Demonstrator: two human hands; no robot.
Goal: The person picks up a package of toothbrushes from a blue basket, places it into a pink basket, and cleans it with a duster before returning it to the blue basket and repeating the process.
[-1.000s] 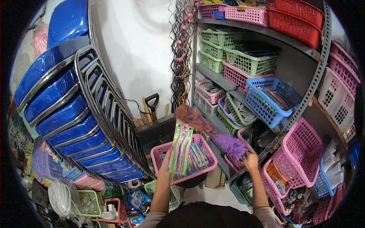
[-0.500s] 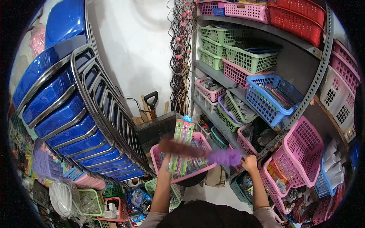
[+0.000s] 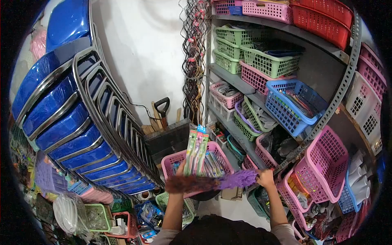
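Observation:
My right hand (image 3: 266, 178) is closed around the end of a fluffy duster (image 3: 239, 179), purple near the hand and dark brown toward its far end. The duster stretches left, blurred at its brown tip, across the front of a pink basket (image 3: 166, 164) and over my left wrist. In my left hand (image 3: 180, 169), partly hidden, several toothbrush packs (image 3: 196, 153) with green and pink backing and blue tops are held upright above the basket. More slim packs (image 3: 213, 164) lie inside the basket.
Stacked blue chairs (image 3: 77, 122) rise on the left. Grey metal shelves (image 3: 237, 87) with baskets stand on the right, including a blue basket (image 3: 292, 108). Tilted pink baskets (image 3: 322, 167) sit at lower right. A black-handled tool (image 3: 162, 108) leans by the white wall.
The duster has swept downward, its brown end dropping from in front of the toothbrush packs to below them. My right hand is slightly lower; the left still holds the packs.

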